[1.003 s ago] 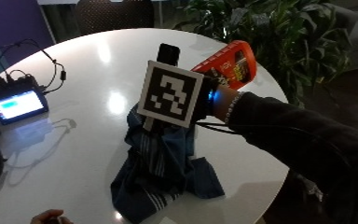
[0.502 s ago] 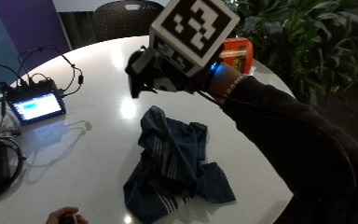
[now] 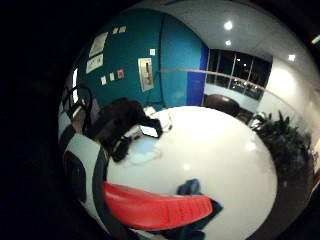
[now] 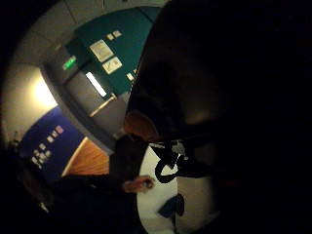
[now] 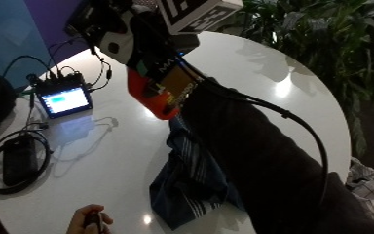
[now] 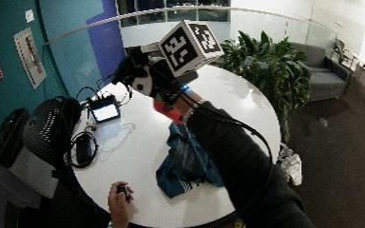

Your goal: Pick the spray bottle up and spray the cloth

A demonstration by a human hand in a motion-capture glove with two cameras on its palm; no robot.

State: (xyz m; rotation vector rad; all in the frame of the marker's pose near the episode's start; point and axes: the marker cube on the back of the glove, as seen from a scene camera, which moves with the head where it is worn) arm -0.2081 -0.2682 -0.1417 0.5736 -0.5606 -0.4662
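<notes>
My gloved right hand [image 5: 149,51] grips the spray bottle [image 5: 153,95] around its neck and holds it in the air above the white round table [image 5: 271,78]. The red body hangs low and tilted, and the black and white spray head [image 5: 102,27] sits high, toward the screen side. The dark blue striped cloth [image 5: 187,180] lies crumpled on the table, just below and nearer than the bottle. In the wide view the right hand [image 6: 149,78] and the spray bottle [image 6: 165,108] are above the cloth [image 6: 186,161]. The little-finger view shows the red body [image 3: 155,207] close by, over the cloth [image 3: 190,187].
A small lit screen [image 5: 63,97] with cables and a black pack [image 5: 18,158] lie at the table's left. A bare hand [image 5: 89,222] rests at the near edge, holding a small dark object. Plants [image 5: 323,34] stand behind the table, and a dark chair [image 6: 50,130] stands beside it.
The hand has lifted the bottle up from the far side of the cloth and brought it higher and closer. The outside view has shifted as well. The cloth lies as before.
</notes>
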